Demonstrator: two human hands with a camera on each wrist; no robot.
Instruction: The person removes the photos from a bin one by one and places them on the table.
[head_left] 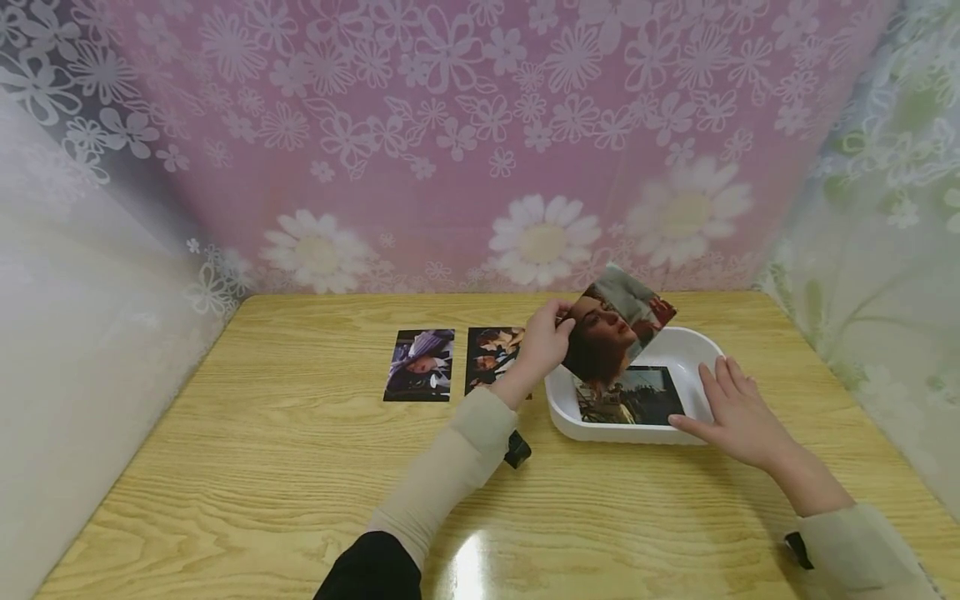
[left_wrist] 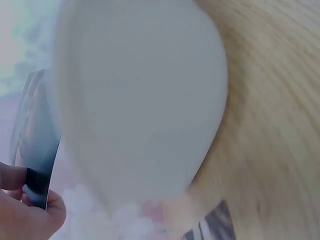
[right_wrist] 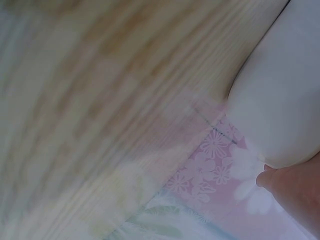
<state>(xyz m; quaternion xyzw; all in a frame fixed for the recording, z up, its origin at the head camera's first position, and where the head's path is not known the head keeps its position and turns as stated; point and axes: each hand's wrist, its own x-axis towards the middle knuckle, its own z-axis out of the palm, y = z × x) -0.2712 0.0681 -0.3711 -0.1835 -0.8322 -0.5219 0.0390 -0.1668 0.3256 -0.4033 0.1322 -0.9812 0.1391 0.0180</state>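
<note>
My left hand (head_left: 544, 340) pinches a photo print (head_left: 609, 327) by its left edge and holds it tilted above a white tray (head_left: 600, 433). A face in profile shows on this print. In the left wrist view, thumb and fingers grip the bent print (left_wrist: 42, 135) beside the tray wall (left_wrist: 145, 110). Inside the tray lies another photo (head_left: 637, 396), partly covered by the raised one. My right hand (head_left: 738, 417) rests on the tray's right side with its fingers spread, the thumb by the front rim. In the right wrist view a finger touches the tray's outside (right_wrist: 280, 110).
Left of the tray, two photo prints lie on the wooden table: one with a purple hat (head_left: 420, 365), the other (head_left: 487, 354) partly hidden by my left hand and forearm. A pink flowered cloth (head_left: 450, 150) hangs behind the table, with pale cloth on both sides.
</note>
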